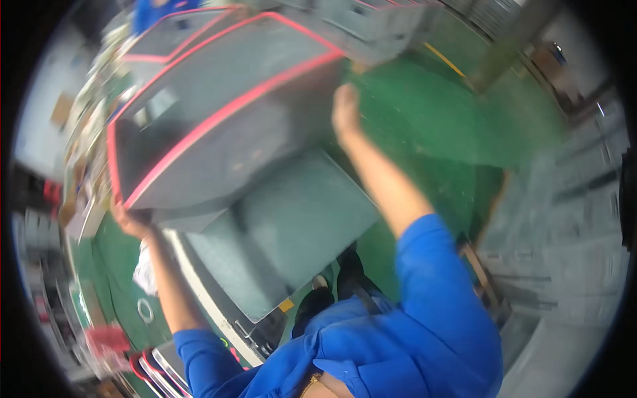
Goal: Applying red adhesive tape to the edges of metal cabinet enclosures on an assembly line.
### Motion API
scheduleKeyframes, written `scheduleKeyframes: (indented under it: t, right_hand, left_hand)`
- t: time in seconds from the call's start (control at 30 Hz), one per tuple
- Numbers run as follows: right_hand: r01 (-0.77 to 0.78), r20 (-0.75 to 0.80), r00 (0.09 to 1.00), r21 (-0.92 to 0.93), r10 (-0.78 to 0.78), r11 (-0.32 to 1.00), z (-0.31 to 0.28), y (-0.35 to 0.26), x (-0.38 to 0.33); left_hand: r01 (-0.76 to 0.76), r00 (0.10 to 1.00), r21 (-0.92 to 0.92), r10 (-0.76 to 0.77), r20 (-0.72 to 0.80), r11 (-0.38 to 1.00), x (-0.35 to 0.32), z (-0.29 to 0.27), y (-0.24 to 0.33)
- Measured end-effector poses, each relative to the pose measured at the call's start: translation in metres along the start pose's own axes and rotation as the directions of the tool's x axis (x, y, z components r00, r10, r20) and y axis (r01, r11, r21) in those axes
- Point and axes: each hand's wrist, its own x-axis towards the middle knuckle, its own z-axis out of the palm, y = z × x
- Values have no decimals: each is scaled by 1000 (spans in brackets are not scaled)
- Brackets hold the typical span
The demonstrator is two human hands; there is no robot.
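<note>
I hold up a large grey box with a pink-red rim, its inside facing away and up. My left hand grips its lower left corner. My right hand is at its right end, fingers on the outer side; motion blurs them. The box is tilted, left end lower in the picture, and the far part of its inside shows a pale rectangular patch. Under it lies a flat grey-green panel near my legs, partly covered by the box.
Another red-rimmed grey box stands beyond, by a person in blue. Grey containers are at the back. Stacked grey crates line the right. Green floor lies between. Clutter and a white ring are at left.
</note>
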Motion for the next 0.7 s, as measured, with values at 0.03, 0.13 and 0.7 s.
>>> scheduleKeyframes:
  t: [0.03, 0.13, 0.7]
  right_hand:
    - [125, -180, 972, -135, -148, 983, -10, 12, -44]
    - [35, -147, 988, -20, -38, 999, -93, 16, -180]
    - [-792, -695, -264, 552, 669, 261, -509, -13, -876]
  left_hand:
    - [-254, 965, 551, 249, 86, 795, 8, -11, -7]
    - [-313, 945, 663, 292, 146, 681, 29, -37, -24]
    - [-516, 852, 856, 84, 517, -36, -227, 16, -75]
